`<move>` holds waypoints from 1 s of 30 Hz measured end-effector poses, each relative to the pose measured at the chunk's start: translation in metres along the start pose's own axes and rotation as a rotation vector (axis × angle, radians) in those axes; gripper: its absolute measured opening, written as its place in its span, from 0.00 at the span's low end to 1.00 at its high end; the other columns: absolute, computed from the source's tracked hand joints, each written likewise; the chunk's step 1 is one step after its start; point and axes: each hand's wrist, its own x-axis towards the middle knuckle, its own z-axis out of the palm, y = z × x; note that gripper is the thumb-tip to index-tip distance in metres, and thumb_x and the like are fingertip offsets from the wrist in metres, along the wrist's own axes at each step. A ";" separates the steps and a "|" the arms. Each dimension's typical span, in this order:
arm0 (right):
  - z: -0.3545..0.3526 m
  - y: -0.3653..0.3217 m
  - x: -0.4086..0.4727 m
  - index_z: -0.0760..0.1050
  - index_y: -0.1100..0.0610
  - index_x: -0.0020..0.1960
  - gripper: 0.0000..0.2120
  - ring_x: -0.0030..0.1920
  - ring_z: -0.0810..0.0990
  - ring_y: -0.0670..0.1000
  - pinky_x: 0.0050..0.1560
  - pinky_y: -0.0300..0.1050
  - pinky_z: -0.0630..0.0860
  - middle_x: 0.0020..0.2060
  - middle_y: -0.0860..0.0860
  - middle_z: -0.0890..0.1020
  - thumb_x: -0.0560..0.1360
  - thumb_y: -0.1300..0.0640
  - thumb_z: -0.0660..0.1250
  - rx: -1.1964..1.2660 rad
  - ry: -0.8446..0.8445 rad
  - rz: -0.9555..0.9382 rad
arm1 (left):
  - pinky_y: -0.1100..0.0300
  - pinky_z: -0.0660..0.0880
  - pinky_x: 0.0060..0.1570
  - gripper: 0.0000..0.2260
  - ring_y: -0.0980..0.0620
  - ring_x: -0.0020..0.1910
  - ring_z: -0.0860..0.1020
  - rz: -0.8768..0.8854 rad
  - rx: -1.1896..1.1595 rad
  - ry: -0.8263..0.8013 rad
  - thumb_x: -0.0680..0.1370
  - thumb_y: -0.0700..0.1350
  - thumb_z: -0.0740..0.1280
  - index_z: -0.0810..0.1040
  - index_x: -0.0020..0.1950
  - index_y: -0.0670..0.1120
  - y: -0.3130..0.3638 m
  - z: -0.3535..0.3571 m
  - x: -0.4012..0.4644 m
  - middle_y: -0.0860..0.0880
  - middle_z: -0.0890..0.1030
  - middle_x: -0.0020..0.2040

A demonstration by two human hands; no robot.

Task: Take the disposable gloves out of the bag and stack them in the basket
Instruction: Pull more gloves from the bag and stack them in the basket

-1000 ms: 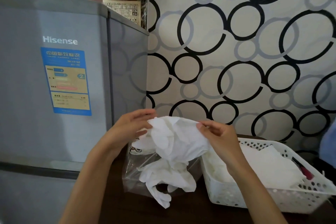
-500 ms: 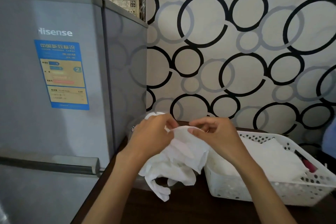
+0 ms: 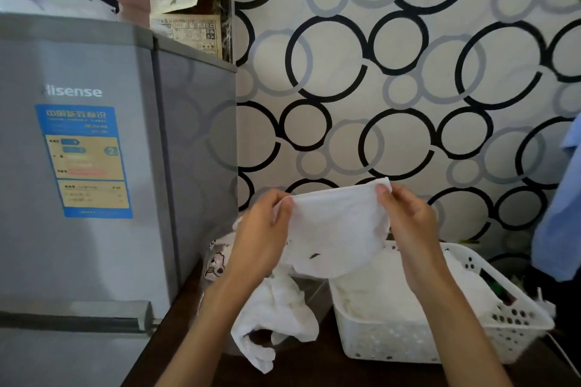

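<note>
A white disposable glove (image 3: 334,229) is being held stretched level above the table, its upper edge pinched at each end between thumb and fingers of the left hand (image 3: 262,239) and right hand (image 3: 405,220). The white basket (image 3: 393,342) is lying directly below and rightward, nearer the right hand, with the bag (image 3: 220,261) left.

Both bare forearms are raised from the lower edge of the view, the hands held level and apart. The left hand (image 3: 262,237) is seen from the back, its fingers (image 3: 284,203) curled in a pinch. The right hand (image 3: 405,217) is likewise closed in a pinch, thumb apparently forward, though motion blur softens it.
</note>
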 end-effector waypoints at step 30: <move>-0.079 -0.018 0.006 0.76 0.50 0.42 0.09 0.28 0.74 0.44 0.25 0.33 0.68 0.29 0.50 0.78 0.77 0.47 0.64 -0.173 0.176 -0.111 | 0.50 0.74 0.41 0.11 0.50 0.40 0.77 0.107 0.126 0.123 0.83 0.52 0.51 0.70 0.50 0.50 0.064 0.050 0.000 0.53 0.77 0.38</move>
